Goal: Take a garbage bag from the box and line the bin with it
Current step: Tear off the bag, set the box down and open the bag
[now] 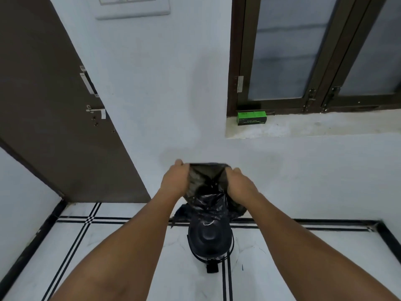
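A black garbage bag [206,187] hangs between my two hands, its mouth stretched open at the top. My left hand [174,181] grips the bag's left edge and my right hand [238,186] grips its right edge. The crumpled lower part of the bag drops down onto the black pedal bin [209,242], which stands on the floor right below my hands. A green box [251,117] lies on the window ledge at the upper right, well away from both hands.
A brown door [54,105] with a latch stands to the left. A dark-framed window [314,55] sits above the stone ledge [325,127]. The white tiled floor [130,246] with black stripes spreads around the bin, bounded by a pale wall.
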`<state>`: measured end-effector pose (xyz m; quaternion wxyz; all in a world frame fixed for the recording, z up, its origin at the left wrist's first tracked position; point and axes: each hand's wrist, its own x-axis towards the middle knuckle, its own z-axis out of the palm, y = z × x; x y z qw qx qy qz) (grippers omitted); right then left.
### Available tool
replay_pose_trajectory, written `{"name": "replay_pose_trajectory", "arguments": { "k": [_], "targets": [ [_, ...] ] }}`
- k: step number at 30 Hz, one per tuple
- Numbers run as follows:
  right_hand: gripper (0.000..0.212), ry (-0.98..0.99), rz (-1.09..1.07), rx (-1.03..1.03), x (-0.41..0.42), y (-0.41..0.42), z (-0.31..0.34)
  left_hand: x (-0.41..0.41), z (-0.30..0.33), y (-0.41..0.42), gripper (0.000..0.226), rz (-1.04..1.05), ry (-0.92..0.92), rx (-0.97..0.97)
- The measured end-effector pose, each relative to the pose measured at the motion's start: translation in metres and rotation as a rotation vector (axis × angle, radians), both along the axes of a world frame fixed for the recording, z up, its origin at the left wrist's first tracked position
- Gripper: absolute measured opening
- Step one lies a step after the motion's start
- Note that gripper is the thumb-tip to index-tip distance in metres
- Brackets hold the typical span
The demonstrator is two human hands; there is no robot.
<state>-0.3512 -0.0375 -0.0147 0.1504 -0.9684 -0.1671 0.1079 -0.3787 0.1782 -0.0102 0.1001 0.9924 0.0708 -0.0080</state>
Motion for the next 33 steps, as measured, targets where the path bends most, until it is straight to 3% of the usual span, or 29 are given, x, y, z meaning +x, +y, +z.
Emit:
{"name": "replay_pose_trajectory", "arguments": {
  "k": [3, 5, 8, 12, 15, 17, 19, 22, 25, 30, 33],
  "targets": [
    [0.056, -0.324, -0.039, 0.111, 0.000, 0.008, 0.012, 0.002, 0.010, -0.005, 0.036, -0.003, -0.363, -0.070],
    [0.050, -0.244, 0.010, 0.012, 0.004, 0.010, 0.015, 0.006, 0.014, -0.006, 0.035, -0.041, -0.295, -0.018],
    [0.033, 0.189, 0.130, -0.294, 0.005, 0.006, 0.013, 0.010, 0.015, -0.004, 0.039, -0.055, -0.045, 0.129],
    [0.028, 0.122, 0.000, -0.173, 0.005, 0.002, 0.009, 0.009, 0.014, -0.001, 0.033, 0.061, -0.034, 0.117],
    [0.021, 0.112, -0.147, 0.112, 0.010, 0.003, 0.010, 0.008, 0.012, -0.001, 0.018, 0.244, -0.127, -0.168],
    [0.029, 0.083, -0.191, 0.241, 0.010, 0.007, 0.013, 0.009, 0.013, -0.004, 0.013, 0.341, -0.212, -0.390],
    [0.038, 0.047, -0.190, 0.300, 0.008, 0.011, 0.015, 0.009, 0.015, -0.012, 0.025, 0.412, -0.280, -0.549],
    [0.059, 0.035, -0.139, 0.253, 0.004, 0.017, 0.017, 0.007, 0.021, -0.024, 0.064, 0.468, -0.330, -0.647],
    [0.066, 0.035, -0.119, 0.164, 0.002, 0.019, 0.018, 0.006, 0.021, -0.025, 0.100, 0.413, -0.300, -0.515],
    [0.056, -0.017, -0.189, -0.059, 0.007, 0.008, 0.019, -0.002, 0.027, -0.002, 0.107, 0.224, -0.136, 0.062],
    [0.050, 0.002, -0.235, -0.175, 0.010, -0.003, 0.020, -0.002, 0.032, 0.015, 0.115, 0.178, -0.101, 0.254]
  ]
}}
